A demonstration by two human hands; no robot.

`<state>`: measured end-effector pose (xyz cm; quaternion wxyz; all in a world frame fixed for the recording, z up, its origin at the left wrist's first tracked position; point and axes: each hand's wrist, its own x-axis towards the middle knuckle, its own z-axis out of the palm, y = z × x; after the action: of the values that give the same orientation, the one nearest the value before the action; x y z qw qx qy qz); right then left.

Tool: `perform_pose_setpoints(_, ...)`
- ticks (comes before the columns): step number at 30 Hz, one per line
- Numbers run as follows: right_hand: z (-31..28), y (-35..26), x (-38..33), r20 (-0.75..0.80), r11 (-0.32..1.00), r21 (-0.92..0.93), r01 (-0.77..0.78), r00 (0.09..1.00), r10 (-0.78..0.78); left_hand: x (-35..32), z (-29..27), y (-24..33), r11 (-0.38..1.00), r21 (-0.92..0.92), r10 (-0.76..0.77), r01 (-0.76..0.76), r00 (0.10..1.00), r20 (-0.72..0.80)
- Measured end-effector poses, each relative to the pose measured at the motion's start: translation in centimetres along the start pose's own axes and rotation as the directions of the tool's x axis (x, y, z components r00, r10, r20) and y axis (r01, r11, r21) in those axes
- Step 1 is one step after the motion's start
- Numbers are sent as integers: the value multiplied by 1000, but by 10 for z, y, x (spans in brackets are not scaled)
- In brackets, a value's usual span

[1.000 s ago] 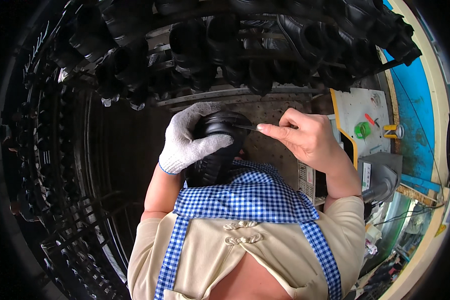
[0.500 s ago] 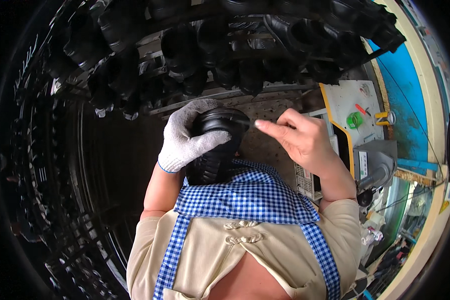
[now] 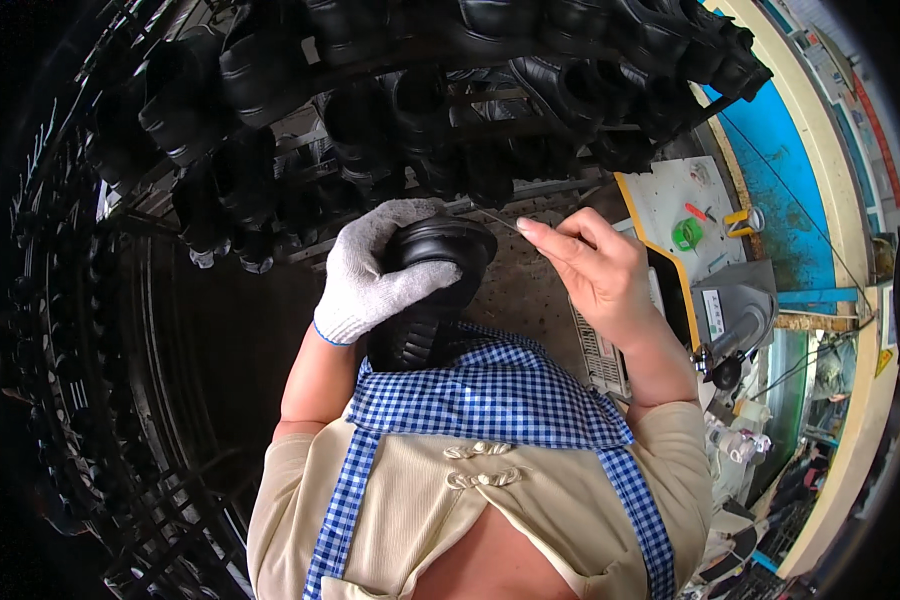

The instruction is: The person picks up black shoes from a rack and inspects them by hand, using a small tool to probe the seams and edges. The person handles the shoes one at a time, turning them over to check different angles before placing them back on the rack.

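A black shoe (image 3: 438,243) is held up in front of my chest, its sole edge turned upward. Around it wraps my left hand (image 3: 365,275), in a white knit glove, thumb on one side and fingers on the other. My bare right hand (image 3: 605,275) is at the right of the shoe, thumb and index finger pinched together. From that pinch a thin, dark, needle-like piece (image 3: 494,217) runs to the shoe's upper edge; whether it is a tool or a strand I cannot tell. The lower part of the shoe rests against my blue checked apron (image 3: 490,395).
Ahead, a rack holds rows of black shoes (image 3: 355,125); more racks stand at the left. To the right is a white table (image 3: 675,195) with a yellow edge, bearing a green tape roll (image 3: 687,234), a yellow-and-white roll (image 3: 743,222) and a grey machine (image 3: 740,305).
My right fingertips have risen slightly, and more of the thin piece shows between them and the shoe. My left hand keeps its hold on the shoe. The surroundings have shifted slightly left in view.
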<state>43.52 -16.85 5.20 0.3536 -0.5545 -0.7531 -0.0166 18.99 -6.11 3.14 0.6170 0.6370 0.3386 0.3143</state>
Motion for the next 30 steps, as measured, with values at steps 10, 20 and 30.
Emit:
perform_pose_setpoints(10, -17, -25, 20, 195, 975, -177, 135, 976, -100, 2, -11, -1, 996, 70, 52, -57, 996, 65)
perform_pose_setpoints(20, -34, -22, 26, 251, 969, -191, 159, 962, -109, 8, -13, -1, 990, 67, 120, -128, 987, 108)
perform_pose_setpoints(30, -35, -33, 33, 324, 933, -314, 178, 943, -70, 13, -12, 7, 971, 174, 139, -161, 981, 133)
